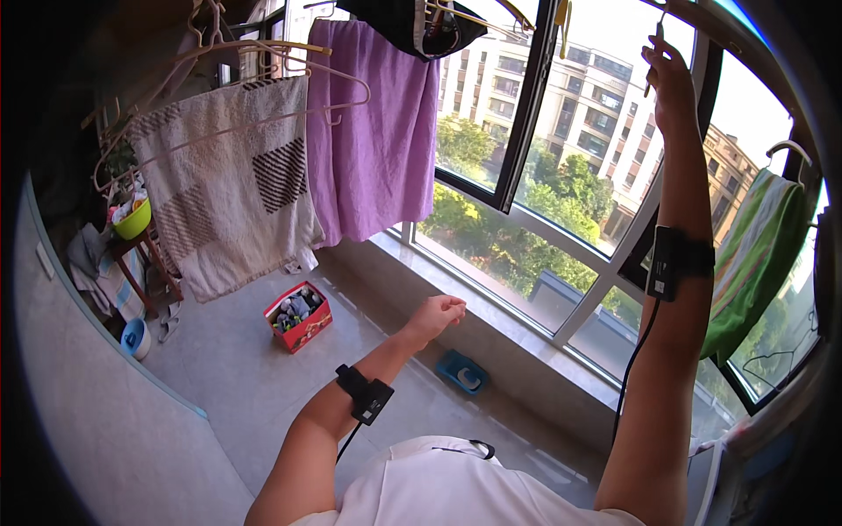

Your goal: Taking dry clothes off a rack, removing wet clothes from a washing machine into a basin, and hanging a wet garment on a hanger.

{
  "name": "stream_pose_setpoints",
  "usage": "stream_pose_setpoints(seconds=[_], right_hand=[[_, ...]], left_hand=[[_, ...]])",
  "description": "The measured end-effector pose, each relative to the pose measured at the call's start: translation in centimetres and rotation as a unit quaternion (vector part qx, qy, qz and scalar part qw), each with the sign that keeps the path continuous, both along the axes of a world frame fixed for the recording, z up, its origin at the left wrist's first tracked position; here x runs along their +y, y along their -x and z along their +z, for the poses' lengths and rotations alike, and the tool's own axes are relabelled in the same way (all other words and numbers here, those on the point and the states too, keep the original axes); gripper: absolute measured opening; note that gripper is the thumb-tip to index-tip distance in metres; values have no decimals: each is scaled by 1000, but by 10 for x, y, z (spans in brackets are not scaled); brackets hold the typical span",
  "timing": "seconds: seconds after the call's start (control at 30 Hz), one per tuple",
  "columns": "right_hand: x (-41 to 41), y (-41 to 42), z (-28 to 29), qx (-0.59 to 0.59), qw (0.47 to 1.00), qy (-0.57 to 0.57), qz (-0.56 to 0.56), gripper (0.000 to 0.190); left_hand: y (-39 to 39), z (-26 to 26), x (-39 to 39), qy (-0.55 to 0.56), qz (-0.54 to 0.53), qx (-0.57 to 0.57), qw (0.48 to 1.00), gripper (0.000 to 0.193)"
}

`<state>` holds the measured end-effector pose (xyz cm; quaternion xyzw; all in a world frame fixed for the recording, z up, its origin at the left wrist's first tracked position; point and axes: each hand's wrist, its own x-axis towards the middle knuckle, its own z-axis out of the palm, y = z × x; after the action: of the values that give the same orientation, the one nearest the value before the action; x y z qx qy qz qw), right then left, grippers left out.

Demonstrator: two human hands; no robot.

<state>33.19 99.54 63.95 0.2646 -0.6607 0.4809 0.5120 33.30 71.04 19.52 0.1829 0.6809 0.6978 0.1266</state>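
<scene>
Raised high at the upper right, my right hand [672, 79] grips a thin dark rod or handle [660, 33], whose upper end reaches the top edge of the picture by a hook-like piece. What it joins above is cut off. My left hand [437, 320] is held at waist height before the window sill, fingers curled together; whether something small is between them I cannot tell. To the left, a beige checked towel [223, 191] and a purple towel [371, 131] hang with several hangers. A black garment [388, 23] hangs at the top.
On the floor stand a red box [309, 335] of small items, a blue basin [454, 373] by the wall and a blue-and-white bucket [137, 338]. A yellow-green bowl [135, 222] rests on a brown stool [135, 273]. A green striped towel [750, 263] hangs right, near the window frame [526, 112].
</scene>
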Motion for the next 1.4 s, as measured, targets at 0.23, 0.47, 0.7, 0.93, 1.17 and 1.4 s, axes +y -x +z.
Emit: stream_pose_setpoints(seconds=[0.23, 0.47, 0.7, 0.93, 1.17, 1.4], right_hand=[[-9, -42, -98, -18, 1000, 11, -2, 31], [-31, -114, -259, -322, 943, -7, 86, 35], [-101, -136, -410, -583, 736, -47, 341, 33], [-206, -154, -452, -656, 529, -163, 514, 32], [-328, -160, -465, -600, 465, -312, 571, 40], [-473, -165, -499, -562, 427, -350, 616, 56]], left_hand=[[-51, 8, 38, -41, 31, 20, 998, 27], [-108, -8, 49, -82, 90, -26, 992, 30], [-160, -37, -16, -59, 195, -90, 975, 56], [-212, -74, -116, -9, 245, -178, 953, 55], [-255, -100, -242, -100, 351, -222, 904, 29], [-283, -114, -375, -83, 424, -208, 878, 21]])
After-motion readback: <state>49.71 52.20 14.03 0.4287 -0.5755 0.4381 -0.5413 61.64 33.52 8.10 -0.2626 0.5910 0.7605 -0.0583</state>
